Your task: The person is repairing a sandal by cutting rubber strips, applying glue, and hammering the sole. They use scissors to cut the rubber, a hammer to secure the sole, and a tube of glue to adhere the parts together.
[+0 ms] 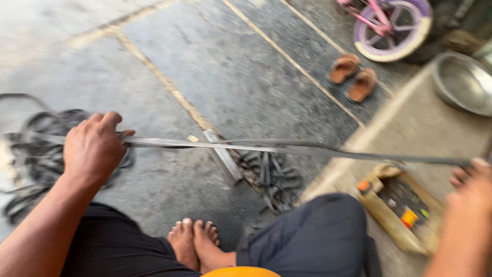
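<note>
— While your left hand (94, 149) is closed in a fist around one end of the long grey strip (266, 147), where does the rest of it run?

— It stretches taut across your lap, above your bare feet (195, 247) and dark trousers (307, 231), to your right hand (469, 192) at the frame's right edge. That hand is mostly cut off; your fingers curl at the strip's end, so it seems to grip, but I cannot tell how firmly.

— What lies under the strip?

— You have a short flat metal bar (223, 156) on the concrete floor (215, 66), with a heap of cut dark strips (269, 177) just beside it. A tangled pile of dark bands (41, 149) sits behind your left hand. A small wooden tool tray (402, 213) rests on the raised ledge near your right knee.

— What could go wrong for you from here?

— I judge the main risk is the strip slipping out of your right hand, since the hold there looks to be at the fingertips only. Under that tension the freed end could whip back toward your left wrist or legs. Its thin edge could also cut your palm if it slides through your fist. Your feet are bare and close to the cut pieces, so a shift of your legs might land them on a sharp end.

— Anything else nearby?

— You have a pair of brown sandals (353, 77), a small bicycle's wheel (392, 28) and a metal basin (464, 82), all well apart from your hands.
</note>
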